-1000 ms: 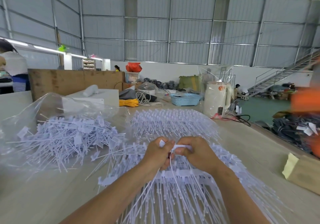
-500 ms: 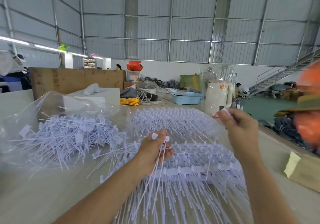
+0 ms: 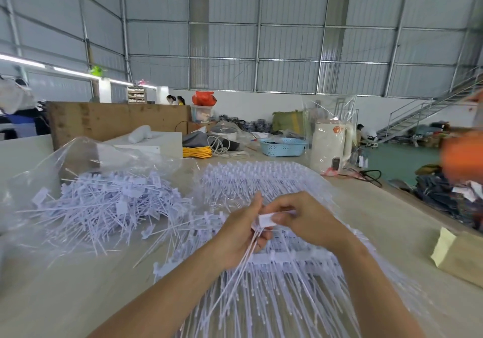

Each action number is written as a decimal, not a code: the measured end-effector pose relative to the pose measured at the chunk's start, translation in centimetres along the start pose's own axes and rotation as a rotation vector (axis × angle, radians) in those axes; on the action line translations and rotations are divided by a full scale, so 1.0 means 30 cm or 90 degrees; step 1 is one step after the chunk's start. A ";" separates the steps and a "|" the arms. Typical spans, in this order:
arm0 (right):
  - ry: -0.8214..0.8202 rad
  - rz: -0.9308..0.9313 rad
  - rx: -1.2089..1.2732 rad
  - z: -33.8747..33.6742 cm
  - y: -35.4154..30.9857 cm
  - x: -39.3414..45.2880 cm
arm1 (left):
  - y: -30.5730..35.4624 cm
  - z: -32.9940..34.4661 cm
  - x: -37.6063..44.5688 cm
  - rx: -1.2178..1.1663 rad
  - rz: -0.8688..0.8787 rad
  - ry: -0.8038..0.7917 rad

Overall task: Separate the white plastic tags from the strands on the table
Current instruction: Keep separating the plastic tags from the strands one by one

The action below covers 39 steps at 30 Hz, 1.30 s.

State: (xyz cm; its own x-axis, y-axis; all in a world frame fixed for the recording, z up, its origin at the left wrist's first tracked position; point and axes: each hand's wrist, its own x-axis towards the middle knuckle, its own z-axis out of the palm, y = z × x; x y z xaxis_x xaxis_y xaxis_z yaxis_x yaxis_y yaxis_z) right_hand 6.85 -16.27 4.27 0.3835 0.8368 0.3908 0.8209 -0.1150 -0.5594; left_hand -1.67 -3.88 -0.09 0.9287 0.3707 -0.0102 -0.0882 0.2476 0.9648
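1 head-worn view (wide-angle) looks forward and down, close over the table.

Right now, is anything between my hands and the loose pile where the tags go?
Nothing visible. The left hand holds a bunch of strands, the right hand pinches a tag, and only bare table and scattered tags lie toward the pile.

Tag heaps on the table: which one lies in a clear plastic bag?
The loose tangled heap on the left lies on the clear bag. The heap under the hands is neat joined rows.
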 end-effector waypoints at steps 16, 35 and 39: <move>0.239 0.076 0.052 -0.067 0.031 -0.029 | -0.023 -0.010 0.006 -0.055 -0.051 0.116; 0.187 0.247 0.395 0.156 0.051 0.008 | -0.009 -0.030 0.015 0.030 0.035 0.134; 0.157 0.246 0.414 0.164 0.063 0.004 | -0.016 -0.027 0.009 0.061 0.060 0.147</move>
State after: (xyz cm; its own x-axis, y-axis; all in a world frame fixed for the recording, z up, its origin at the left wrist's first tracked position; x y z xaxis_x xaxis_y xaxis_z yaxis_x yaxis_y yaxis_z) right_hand 6.38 -13.75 -0.33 0.7354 0.6502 0.1906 0.2285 0.0269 -0.9732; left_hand -1.66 -3.17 -0.77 0.8105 0.5849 0.0322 -0.1263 0.1208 0.9846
